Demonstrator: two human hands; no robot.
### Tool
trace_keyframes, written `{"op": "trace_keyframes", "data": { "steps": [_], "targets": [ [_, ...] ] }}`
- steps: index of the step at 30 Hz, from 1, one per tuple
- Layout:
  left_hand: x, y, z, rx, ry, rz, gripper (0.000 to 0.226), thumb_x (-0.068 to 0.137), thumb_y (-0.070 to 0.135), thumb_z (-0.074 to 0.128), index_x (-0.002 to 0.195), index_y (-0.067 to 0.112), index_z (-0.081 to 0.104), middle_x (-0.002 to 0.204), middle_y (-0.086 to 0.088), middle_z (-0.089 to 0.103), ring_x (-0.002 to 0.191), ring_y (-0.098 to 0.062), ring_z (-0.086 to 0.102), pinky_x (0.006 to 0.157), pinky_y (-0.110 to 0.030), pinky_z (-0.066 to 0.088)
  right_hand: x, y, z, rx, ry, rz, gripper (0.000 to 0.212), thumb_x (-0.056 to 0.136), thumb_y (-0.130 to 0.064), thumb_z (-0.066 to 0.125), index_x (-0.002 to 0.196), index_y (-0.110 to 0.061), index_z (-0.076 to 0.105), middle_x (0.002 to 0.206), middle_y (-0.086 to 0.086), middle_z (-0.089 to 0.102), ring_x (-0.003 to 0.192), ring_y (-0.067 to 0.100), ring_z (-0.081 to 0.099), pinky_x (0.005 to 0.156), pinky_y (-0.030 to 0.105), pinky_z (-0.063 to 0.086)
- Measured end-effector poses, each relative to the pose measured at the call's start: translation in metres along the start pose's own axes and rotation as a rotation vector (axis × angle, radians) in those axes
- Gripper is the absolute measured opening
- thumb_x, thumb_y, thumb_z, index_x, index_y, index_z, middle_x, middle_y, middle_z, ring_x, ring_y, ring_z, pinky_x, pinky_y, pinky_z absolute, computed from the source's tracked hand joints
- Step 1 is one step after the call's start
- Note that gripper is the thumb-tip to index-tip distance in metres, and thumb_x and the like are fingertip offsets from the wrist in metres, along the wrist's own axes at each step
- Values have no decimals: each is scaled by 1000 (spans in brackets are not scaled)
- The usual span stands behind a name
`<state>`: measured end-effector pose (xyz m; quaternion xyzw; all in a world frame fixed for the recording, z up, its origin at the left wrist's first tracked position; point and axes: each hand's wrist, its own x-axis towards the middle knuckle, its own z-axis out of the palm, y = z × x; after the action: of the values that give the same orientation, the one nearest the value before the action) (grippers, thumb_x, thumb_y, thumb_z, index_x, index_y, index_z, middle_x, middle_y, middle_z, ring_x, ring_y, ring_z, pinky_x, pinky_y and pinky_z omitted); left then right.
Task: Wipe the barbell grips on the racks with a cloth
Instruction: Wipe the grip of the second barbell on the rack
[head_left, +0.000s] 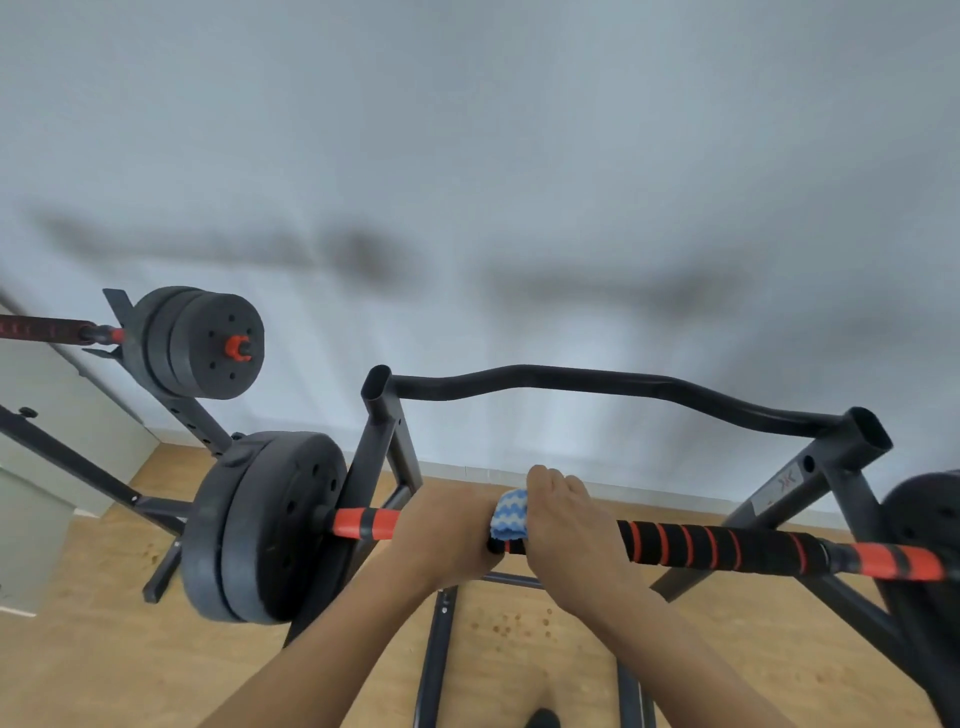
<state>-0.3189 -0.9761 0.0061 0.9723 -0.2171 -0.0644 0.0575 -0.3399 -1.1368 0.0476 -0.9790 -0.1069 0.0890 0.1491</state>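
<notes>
A barbell (727, 548) with a black foam grip ringed in orange stripes and orange collars lies across a dark metal rack (384, 441), running from the left of the view to the lower right. Both hands sit on the bar near its middle, touching side by side. The left hand (447, 530) curls around the bar, fingers wrapped under it. The right hand (566, 519) is closed over a folded blue and white cloth with a wavy pattern (510, 517), pressing it onto the grip; a strip of the cloth shows between the two hands, draped over the top of the bar. Black round weight plates (260, 525) hang on the left end of the bar just outside the rack upright, and the edge of another black plate (924, 525) shows at the right border. A curved black crossbar (597, 382) joins the tops of the two rack uprights behind the bar. Farther back on the left, a second barbell with black plates and an orange end nut (202, 343) rests on another rack. Below lies a light wooden floor (78, 670), and a pale grey wall (467, 156) fills the upper part of the view.
</notes>
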Motion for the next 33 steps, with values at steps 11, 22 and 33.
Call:
{"op": "trace_keyframes", "data": {
  "steps": [11,22,33],
  "targets": [
    [-11,-7,-17,-141,-335,-84,33,81,55,74,99,31,61,87,9,69,81,-13,65,73,-29,53,-23,2,5,72,-40,-7,23,94,-10,49,103,-25,34,96,-6,43,93,16,45,79,30,46],
    [-43,1,39,68,252,-37,11,88,43,61,87,32,60,71,11,66,64,-12,65,59,-30,54,-28,-7,17,41,-3,62,26,90,-2,47,100,-22,36,94,-3,47,92,21,46,83,38,46],
    [-40,-2,23,85,76,-54,17,81,42,58,73,28,52,62,8,58,56,-10,57,56,-30,53,-4,23,19,222,-96,29,18,99,-33,53,96,-16,53,87,0,64,73,15,59,69,32,50]
  ]
}}
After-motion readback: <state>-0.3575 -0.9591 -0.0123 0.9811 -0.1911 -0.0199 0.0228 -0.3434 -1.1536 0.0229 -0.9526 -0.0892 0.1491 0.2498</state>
